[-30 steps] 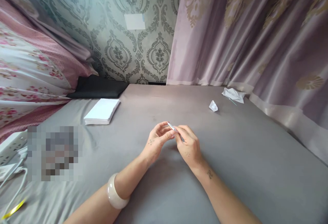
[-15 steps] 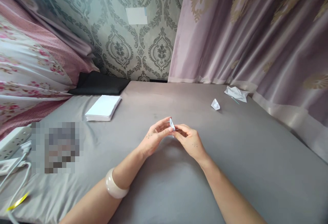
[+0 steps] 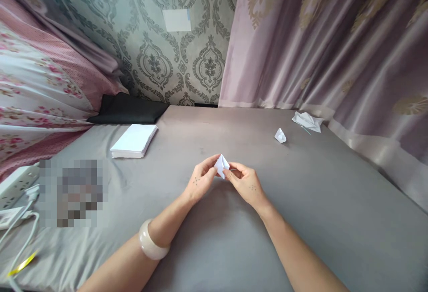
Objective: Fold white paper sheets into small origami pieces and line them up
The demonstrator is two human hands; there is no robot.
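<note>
A small piece of white folded paper (image 3: 221,165), diamond-shaped with a crease down its middle, is held up above the grey sheet. My left hand (image 3: 202,177) pinches its left side between thumb and fingers. On the right side, my right hand (image 3: 245,180) grips it the same way, thumb on the near face. The fingertips behind the paper are partly hidden. Farther off to the right, a small folded paper shape (image 3: 280,135) stands on the sheet.
A stack of white paper (image 3: 134,141) lies at the left, in front of a black folded cloth (image 3: 129,108). Several crumpled or folded papers (image 3: 307,121) rest by the curtain at the far right. A power strip (image 3: 20,185) with cables is at the left edge.
The folded paper has turned from edge-on to showing its broad diamond face. Both hands still hold it, and the thumbs have shifted onto its near side.
</note>
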